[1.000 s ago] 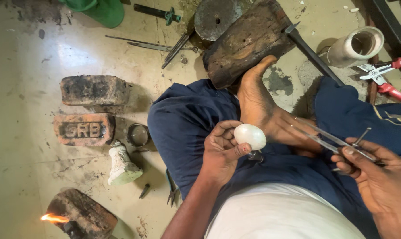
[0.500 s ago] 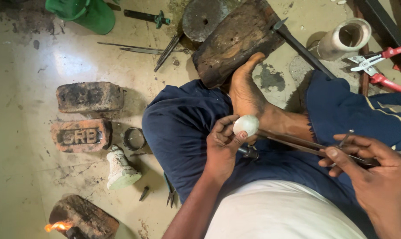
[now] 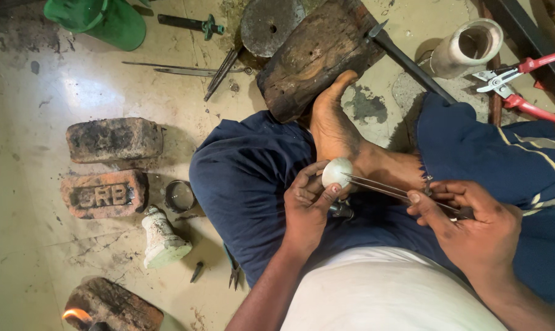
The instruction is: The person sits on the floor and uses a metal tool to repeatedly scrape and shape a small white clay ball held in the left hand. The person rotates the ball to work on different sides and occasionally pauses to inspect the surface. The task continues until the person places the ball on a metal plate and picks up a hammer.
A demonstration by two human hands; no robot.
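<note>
My left hand [image 3: 308,205] is closed around a small white oval piece [image 3: 337,172], held over my lap with a metal bit showing under the fingers. My right hand [image 3: 467,224] pinches long thin metal tweezers [image 3: 388,189] whose tips touch the white piece. Both hands hover above my crossed legs in dark blue trousers, with my bare foot [image 3: 339,132] just beyond them resting against a worn wooden block [image 3: 317,55].
On the floor at left lie two bricks [image 3: 109,168], a metal ring [image 3: 181,196] and a white bottle-shaped object [image 3: 161,239]. A small flame [image 3: 75,314] burns at bottom left. Red-handled snips [image 3: 522,86], a white pipe piece [image 3: 467,46], a green container [image 3: 100,18] and several hand tools lie farther out.
My left hand with the white piece has shifted slightly, and the tweezers' tips have come in to touch the piece. The view has drifted a little downward.
</note>
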